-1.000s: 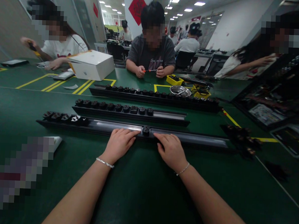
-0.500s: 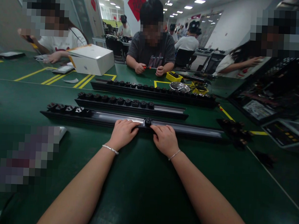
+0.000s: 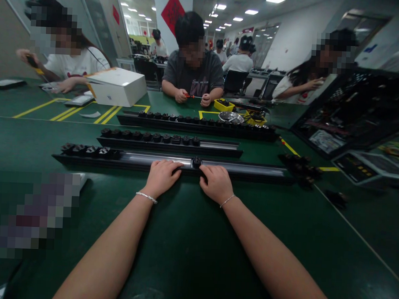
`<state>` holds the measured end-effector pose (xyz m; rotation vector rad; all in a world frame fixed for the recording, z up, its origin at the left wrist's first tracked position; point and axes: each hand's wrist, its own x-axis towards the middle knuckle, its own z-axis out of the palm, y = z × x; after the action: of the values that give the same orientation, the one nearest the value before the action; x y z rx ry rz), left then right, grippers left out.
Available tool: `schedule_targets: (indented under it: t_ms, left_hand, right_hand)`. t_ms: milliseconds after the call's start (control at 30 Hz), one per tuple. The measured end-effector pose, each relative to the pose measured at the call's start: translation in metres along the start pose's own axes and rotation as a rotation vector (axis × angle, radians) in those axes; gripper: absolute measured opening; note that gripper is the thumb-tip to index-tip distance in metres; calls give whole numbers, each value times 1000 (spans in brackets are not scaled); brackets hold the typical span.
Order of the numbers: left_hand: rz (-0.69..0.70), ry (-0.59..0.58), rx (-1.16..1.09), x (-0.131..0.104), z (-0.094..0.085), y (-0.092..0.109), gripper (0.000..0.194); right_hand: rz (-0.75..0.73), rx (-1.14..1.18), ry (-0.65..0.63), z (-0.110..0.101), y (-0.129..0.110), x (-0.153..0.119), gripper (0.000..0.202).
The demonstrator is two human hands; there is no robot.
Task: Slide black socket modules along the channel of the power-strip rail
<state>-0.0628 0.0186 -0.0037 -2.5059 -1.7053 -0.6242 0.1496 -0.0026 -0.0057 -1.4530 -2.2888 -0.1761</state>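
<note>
A long black track rail (image 3: 245, 169) with a pale inner channel lies across the table in front of me. My left hand (image 3: 161, 176) grips its near edge left of the middle, thumb below and fingers curled over the top. On the right, my right hand (image 3: 217, 182) also holds the near edge, its index fingertip beside a small black socket-like block (image 3: 196, 161) seated in the channel. Whether that fingertip touches the block I cannot tell. Several similar black blocks (image 3: 91, 150) sit at the rail's left end.
Behind lie a shorter rail (image 3: 219, 145) and a longer rail (image 3: 194, 126), both bearing black blocks. Loose black blocks (image 3: 301, 169) are heaped at the right. Beyond are a white box (image 3: 123, 89), a metal dish (image 3: 230, 118) and a person (image 3: 192, 74) holding a screwdriver.
The camera view has tilted up and shifted slightly right. Both hands keep their hold, and the middle block stays at about the same place on the rail.
</note>
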Motion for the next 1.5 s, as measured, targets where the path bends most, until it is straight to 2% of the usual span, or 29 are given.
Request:
schedule_targets:
  t_ms: [1100,1500]
  left_hand:
    - [-1,-28,-5,-2,-2,-1,29]
    - [-57,-29,10,4,-1,-4,22]
  right_hand:
    - [56,-5,27,2,11,-5,28]
    - [55,6,23,7,14,2,26]
